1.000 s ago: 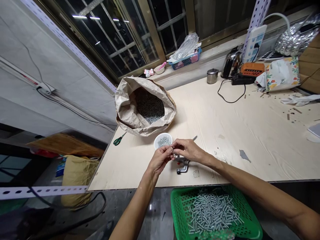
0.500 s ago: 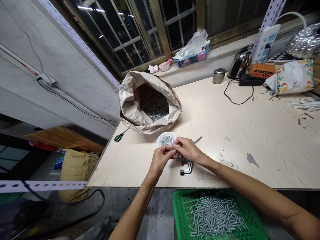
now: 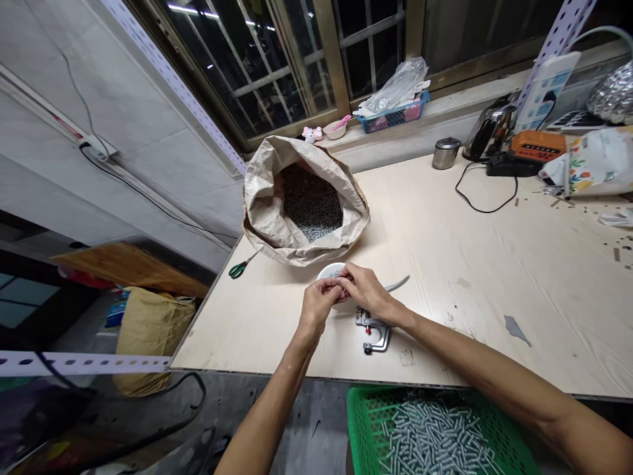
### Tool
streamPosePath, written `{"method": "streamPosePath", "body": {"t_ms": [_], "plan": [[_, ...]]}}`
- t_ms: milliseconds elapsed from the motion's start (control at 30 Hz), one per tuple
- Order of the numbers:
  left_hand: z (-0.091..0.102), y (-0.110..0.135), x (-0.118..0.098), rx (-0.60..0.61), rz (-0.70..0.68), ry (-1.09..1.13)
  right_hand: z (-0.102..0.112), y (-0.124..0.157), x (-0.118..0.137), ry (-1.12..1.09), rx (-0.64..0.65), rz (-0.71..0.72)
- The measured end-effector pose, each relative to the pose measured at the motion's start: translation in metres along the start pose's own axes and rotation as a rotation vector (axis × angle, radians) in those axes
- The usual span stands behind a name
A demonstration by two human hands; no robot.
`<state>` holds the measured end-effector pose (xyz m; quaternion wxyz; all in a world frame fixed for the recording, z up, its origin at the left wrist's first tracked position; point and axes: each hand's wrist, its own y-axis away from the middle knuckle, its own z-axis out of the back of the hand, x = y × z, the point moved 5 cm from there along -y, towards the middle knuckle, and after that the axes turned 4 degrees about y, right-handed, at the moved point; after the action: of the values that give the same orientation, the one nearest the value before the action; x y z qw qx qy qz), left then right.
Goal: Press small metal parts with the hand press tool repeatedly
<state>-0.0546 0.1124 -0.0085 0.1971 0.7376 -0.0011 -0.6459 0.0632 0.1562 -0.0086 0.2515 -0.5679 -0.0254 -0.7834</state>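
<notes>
Fingertips together, my left hand (image 3: 319, 302) and my right hand (image 3: 364, 288) meet over the near side of a small white bowl (image 3: 324, 271). Both are closed in a pinch; whatever sits between the fingers is too small to make out. Small silver metal pieces, like screws or pins, show in the part of the bowl that my hands leave uncovered. Just below my right hand lies a silver C-shaped metal tool (image 3: 376, 335), partly hidden by the wrist. A curved grey strip (image 3: 397, 284) sticks out beyond that hand.
Behind the bowl stands an open sack (image 3: 264, 218) full of small metal pieces. Green-handled scissors (image 3: 238, 269) lie left of it. Below the table edge is a green basket (image 3: 353, 422) of silver rods. A lidded metal pot (image 3: 446, 153) and orange battery (image 3: 538, 145) stand at the back right.
The view has shifted slightly, so the table's right side slides rightward. My hands stay pinched together but cover more of the bowl, and more of the C-shaped tool shows.
</notes>
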Motion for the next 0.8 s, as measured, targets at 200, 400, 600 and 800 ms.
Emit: {"method": "streamPosePath", "body": {"t_ms": [200, 400, 600, 800], "plan": [[0.01, -0.01, -0.001, -0.017, 0.117, 0.124, -0.008, -0.014, -0.002, 0.18, 0.017, 0.056], [0.012, 0.019, 0.001, -0.037, 0.108, 0.053, 0.022, 0.002, 0.006, 0.577, 0.084, 0.094], [0.007, 0.05, 0.03, 0.055, 0.207, -0.062, 0.057, 0.084, -0.019, 0.791, 0.366, 0.152], [-0.001, 0.051, 0.06, 0.093, 0.18, -0.244, 0.057, 0.118, -0.041, 0.901, 0.343, 0.178]]}}
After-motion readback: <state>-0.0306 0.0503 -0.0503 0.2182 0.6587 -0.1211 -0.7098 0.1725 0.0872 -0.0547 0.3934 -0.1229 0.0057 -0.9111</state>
